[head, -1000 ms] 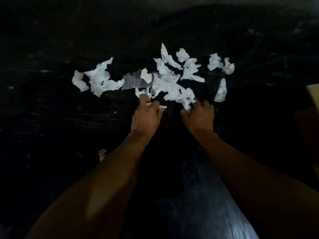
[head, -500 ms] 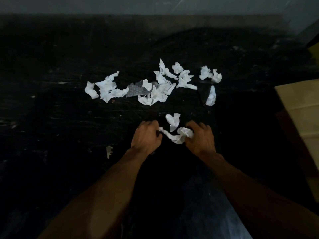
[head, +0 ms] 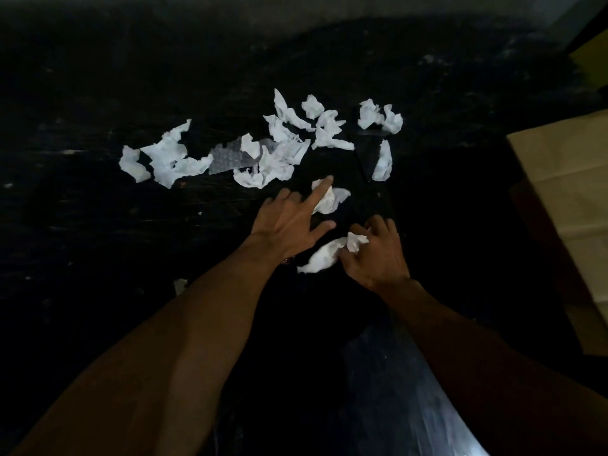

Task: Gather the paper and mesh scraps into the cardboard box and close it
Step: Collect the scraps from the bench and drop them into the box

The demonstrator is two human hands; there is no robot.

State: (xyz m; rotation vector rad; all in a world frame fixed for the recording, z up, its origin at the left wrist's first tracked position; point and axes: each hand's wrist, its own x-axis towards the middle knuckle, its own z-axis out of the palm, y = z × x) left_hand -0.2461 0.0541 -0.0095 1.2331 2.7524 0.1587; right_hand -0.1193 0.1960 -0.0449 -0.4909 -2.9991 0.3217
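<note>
Several crumpled white paper scraps (head: 279, 159) lie scattered across a dark floor. A translucent mesh scrap (head: 230, 156) rests among them, left of centre. My right hand (head: 375, 255) is closed on a bunch of white paper scraps (head: 324, 256) near the floor. My left hand (head: 289, 222) is spread open, its forefinger stretched over a loose paper scrap (head: 332, 200). The cardboard box (head: 566, 199) shows as a tan flap at the right edge.
A small paper bit (head: 180, 285) lies beside my left forearm. A dark flat piece (head: 367, 153) sits between the right-hand scraps. A pale wall base runs along the top edge.
Both hands pulled a few scraps back from the pile. My left hand has let go and opened, reaching forward over a loose scrap. My right hand keeps its bunch.
</note>
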